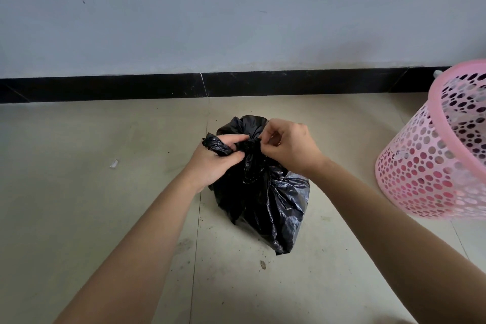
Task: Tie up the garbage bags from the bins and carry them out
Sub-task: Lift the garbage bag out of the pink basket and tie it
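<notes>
The black garbage bag [265, 205] sits on the floor [105, 192], in the middle of the view, its top gathered into a tight bunched neck and its body crinkled and slumped toward the person. At the neck, the left hand [215, 163] grips 1 twisted tail [217, 146] of the plastic. Its fingers [236, 138] are curled around the tail, whose end sticks out to the left of the bag past the knuckles. The right hand [292, 147] is at the same neck from the bag's right side, with thumb and fingertips pinched together on the bunched plastic. Whether a knot is already closed under the 2 hands cannot be told. Both bare forearms reach in from the near edge.

To the right of the bag, apart from it, stands a pink perforated bin [431, 166], leaning, its open rim turned up and to the left. Left of the bag a small white scrap [114, 164] lies on the tiles; just in front of the bag is a brown crumb [262, 265] among dark specks. Behind the bag runs a black baseboard [131, 87] below a pale wall [210, 8].
</notes>
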`<state>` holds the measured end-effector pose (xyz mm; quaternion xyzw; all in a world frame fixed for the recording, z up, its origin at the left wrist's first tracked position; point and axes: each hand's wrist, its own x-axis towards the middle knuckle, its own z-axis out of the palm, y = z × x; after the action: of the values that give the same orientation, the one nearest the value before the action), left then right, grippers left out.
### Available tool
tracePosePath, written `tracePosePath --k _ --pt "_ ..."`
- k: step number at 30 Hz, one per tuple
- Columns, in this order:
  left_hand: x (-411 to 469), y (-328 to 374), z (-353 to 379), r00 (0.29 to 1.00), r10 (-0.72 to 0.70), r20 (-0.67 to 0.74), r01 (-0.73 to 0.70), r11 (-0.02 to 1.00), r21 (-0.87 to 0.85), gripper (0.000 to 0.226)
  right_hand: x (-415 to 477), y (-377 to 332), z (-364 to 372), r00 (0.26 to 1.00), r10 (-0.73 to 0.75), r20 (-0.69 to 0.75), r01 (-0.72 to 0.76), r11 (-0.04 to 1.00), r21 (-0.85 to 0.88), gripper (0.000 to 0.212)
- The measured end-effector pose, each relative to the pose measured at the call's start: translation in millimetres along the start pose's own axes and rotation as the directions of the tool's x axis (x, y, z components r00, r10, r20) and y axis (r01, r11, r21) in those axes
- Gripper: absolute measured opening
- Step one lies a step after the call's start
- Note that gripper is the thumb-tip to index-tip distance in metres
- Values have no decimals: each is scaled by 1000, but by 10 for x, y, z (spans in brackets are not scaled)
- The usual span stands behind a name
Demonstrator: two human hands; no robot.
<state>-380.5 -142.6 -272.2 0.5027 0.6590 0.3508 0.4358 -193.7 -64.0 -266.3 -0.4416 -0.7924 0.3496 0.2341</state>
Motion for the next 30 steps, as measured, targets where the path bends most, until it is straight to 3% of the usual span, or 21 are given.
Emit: tracePosePath --k 3,5,10,13,18,23,30 --pt "-4 39 39 994 -107 35 112 973 -201 29 24 25 -32 999 46 10 -46 993 111 20" --pt "0 44 54 990 -138 -13 128 945 -301 19 33 53 -56 995 72 62 -83 978 192 22" --pt "14 -9 75 989 -132 -72 98 927 -362 23 58 92 -175 920 117 374 -233 930 284 33" --pt "20 -58 58 990 -133 -54 103 921 -377 25 69 81 -271 889 124 441 -237 948 212 27" --pt "15 -19 32 989 -124 -87 73 895 -441 21 89 82 -316 925 94 369 -141 985 104 7" --pt "-4 -6 34 991 -84 -100 47 945 -325 10 104 229 -249 965 13 263 35 984 -175 12" --pt "-3 -157 -126 979 -126 -160 74 952 -297 9 56 413 -271 991 69 116 -57 993 -104 10"
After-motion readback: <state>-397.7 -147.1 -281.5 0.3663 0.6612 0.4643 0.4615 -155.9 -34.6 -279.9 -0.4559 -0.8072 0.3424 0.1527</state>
